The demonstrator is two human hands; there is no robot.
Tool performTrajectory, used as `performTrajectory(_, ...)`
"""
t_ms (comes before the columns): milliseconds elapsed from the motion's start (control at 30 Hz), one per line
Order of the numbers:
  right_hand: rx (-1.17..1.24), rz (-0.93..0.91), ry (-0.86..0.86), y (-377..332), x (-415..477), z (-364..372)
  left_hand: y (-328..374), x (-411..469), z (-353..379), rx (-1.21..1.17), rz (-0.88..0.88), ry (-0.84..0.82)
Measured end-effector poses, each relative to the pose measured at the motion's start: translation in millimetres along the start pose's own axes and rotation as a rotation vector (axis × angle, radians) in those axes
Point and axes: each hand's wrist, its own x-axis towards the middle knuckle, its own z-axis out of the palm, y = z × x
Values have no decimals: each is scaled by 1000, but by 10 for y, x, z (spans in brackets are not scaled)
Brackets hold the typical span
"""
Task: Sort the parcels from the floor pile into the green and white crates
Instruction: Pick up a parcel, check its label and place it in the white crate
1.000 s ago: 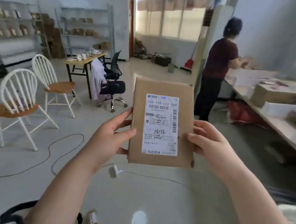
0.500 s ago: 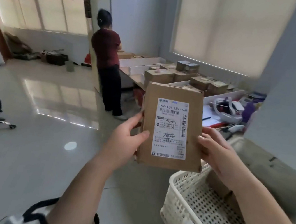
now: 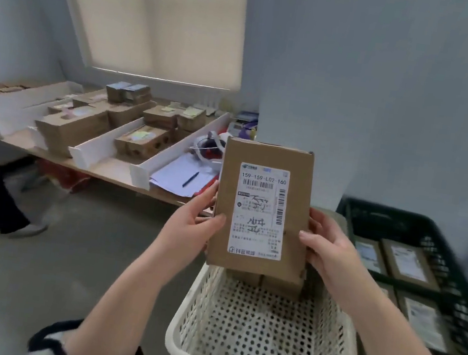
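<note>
Your left hand [image 3: 190, 225] and right hand [image 3: 328, 246] pinch the parcel [image 3: 268, 158] by its long side edges, thumbs on the labelled face and fingers behind. It stands upright, long axis running 12 to 6, with its label [image 3: 259, 210] facing you, print right way up. You hold it over the far end of the white crate [image 3: 195, 300]. The green crate [image 3: 417, 219] sits at 3 o'clock with parcels lying inside.

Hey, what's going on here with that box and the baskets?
A person holds a flat brown cardboard parcel with a white shipping label upright, left hand on its left edge and right hand on its right edge, above the far end of the white perforated plastic crate. The dark green plastic crate to the right holds labelled parcels.
</note>
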Motion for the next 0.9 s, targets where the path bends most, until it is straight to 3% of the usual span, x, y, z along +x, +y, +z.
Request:
performTrajectory(133,-85,33,196,182,108,-212,-227,440,262,-38,-61,-112)
performTrajectory(367,-139,196,359,609,317,-626,-761,996,679,13,-180,-219)
performTrajectory(700,-124,383,322,1393,926,-956,-1602,1473,892,121,-348,-173)
performTrajectory(900,-63,644,306,2244,1227,-897,-2390,1540,850,258,-478,-134)
